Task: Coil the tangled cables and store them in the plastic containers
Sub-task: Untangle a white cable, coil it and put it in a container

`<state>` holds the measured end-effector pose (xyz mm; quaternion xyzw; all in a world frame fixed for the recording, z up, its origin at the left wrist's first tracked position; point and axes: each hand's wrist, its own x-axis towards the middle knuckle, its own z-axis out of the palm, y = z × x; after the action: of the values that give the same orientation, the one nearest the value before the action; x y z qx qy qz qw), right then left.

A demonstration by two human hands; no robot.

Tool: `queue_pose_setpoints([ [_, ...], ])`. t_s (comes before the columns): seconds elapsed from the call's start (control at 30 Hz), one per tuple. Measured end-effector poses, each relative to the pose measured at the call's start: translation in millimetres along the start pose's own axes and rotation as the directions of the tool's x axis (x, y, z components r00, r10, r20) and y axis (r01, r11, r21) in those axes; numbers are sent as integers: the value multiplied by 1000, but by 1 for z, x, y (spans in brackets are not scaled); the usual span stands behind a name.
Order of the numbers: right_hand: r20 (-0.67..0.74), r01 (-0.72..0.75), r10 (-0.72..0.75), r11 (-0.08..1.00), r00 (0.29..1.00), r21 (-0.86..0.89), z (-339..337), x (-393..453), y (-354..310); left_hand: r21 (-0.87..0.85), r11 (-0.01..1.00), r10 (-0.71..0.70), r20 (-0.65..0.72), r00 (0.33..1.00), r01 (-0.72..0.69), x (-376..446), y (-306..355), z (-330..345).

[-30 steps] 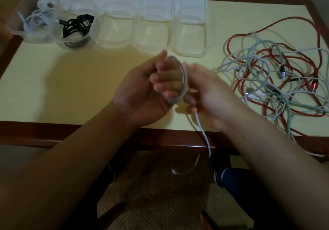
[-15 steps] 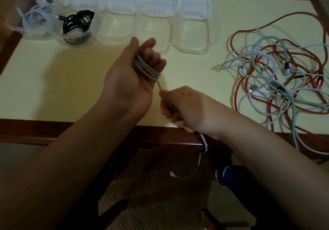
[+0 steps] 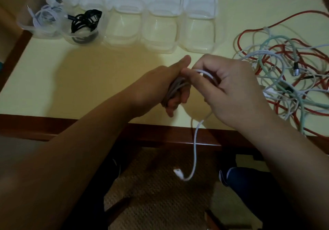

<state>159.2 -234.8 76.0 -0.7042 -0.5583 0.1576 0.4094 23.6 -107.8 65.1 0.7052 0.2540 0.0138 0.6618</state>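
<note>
Your left hand (image 3: 163,87) grips the white cable (image 3: 195,140) coil above the table (image 3: 89,80); your right hand (image 3: 227,89) pinches the strand. Feed the dangling tail in evenly, with light tension.

White cable (image 3: 195,146) half-coiled, tail dangling off table edge

— Any writing to read on the plastic containers (image 3: 161,25) or the tangled cables (image 3: 284,73)?
— None that I can make out; the picture is perhaps too dim and blurred for small print.
</note>
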Motion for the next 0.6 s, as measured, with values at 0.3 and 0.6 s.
queue_pose_setpoints([
  [0.3,263,-491,415,718,871,494,27,9,12,-868,434,175,344,923,241,4,-1,-4],
  [0.6,303,-246,234,969,924,0,38,-1,-1,-916,399,-27,-62,998,-46,8,-2,-2],
])
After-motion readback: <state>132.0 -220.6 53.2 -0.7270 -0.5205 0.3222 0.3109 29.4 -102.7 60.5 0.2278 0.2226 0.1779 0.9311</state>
